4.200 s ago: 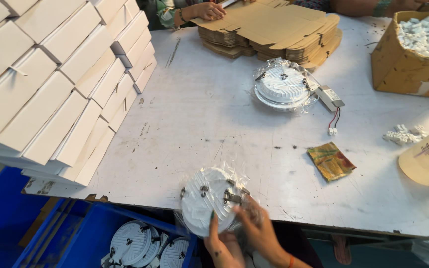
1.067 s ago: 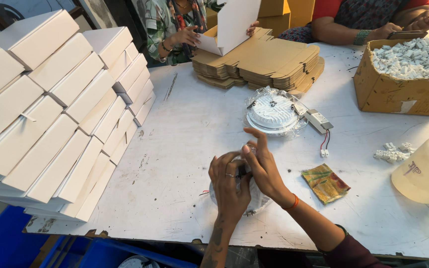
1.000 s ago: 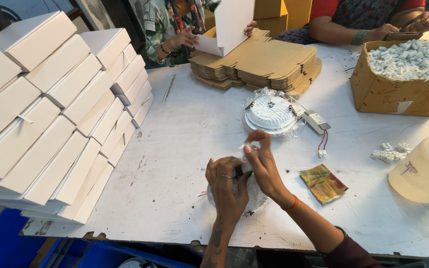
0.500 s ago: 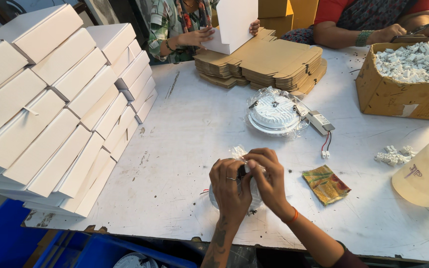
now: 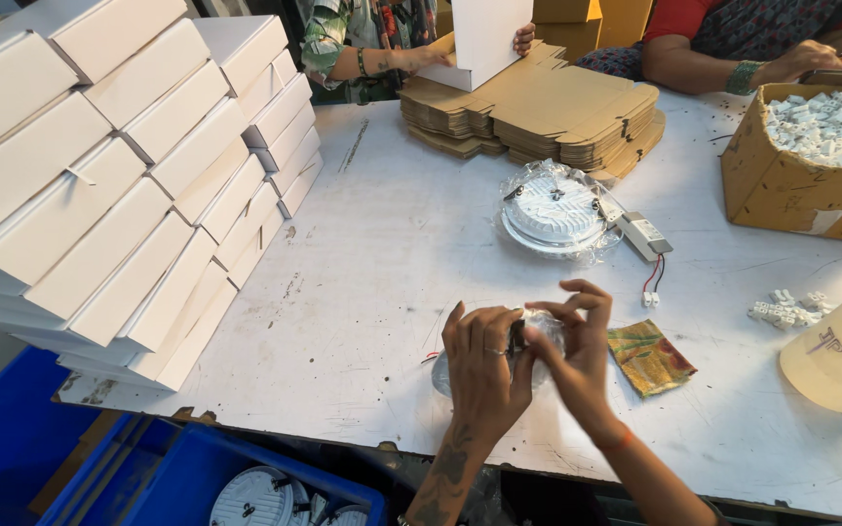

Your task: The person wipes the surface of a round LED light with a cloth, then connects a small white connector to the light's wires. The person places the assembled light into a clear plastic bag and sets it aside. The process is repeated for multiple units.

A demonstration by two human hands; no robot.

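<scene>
A: Where are the two hands?

B: Both meet low on the white counter (image 5: 392,263). The left hand (image 5: 484,370) and the right hand (image 5: 577,356) are cupped around one round light fitting in clear wrap (image 5: 445,370), fingers curled onto it from both sides. It sits on the counter near the front edge, mostly hidden under the hands.

A: Any more fittings?

B: One second wrapped fitting (image 5: 553,209) lies further back, with a small white driver box (image 5: 643,234) just beside it trailing red and black wires. More lie in the blue bin (image 5: 187,472) under the counter edge; I cannot count those.

A: What is close to the right hand?

B: One gold foil sachet (image 5: 650,356), lying flat just beside it. Further right, a small heap of white connectors (image 5: 786,310) and one pale plastic tub (image 5: 840,346).

A: And the cardboard?

B: One open brown carton of white parts (image 5: 801,185) at the right, stacks of flat brown blanks (image 5: 538,112) at the back, and a big stack of closed white boxes (image 5: 119,175) on the left. Two other people sit across; one holds a white box (image 5: 484,39).
</scene>
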